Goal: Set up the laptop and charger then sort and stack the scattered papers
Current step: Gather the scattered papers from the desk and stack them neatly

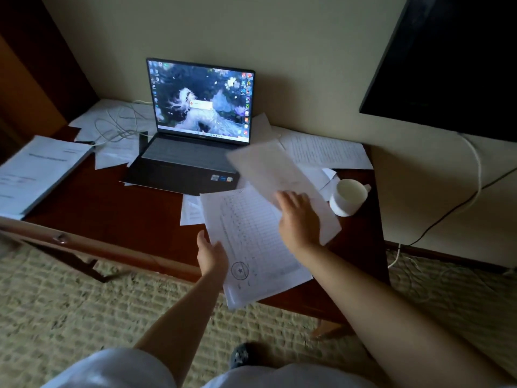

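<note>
Two hands work over a dark wooden surface (117, 217). Left hand (211, 254) grips the near-left edge of a printed sheet (251, 247), thumb on top; this sheet carries a ruled table and a round stamp with a star, its text too small to read, and its near end overhangs the surface edge. Right hand (298, 219) holds a blurred sheet (268, 169) lifted above the others. An open laptop (193, 135) stands at the back by the wall, screen lit with desktop icons and a small dialog; stickers on its palm rest are unreadable. White charger cable (117, 127) coils over papers left of it. A thick paper stack (36, 172) lies far left, its heading blurred. A white mug (348, 197) sits right
</note>
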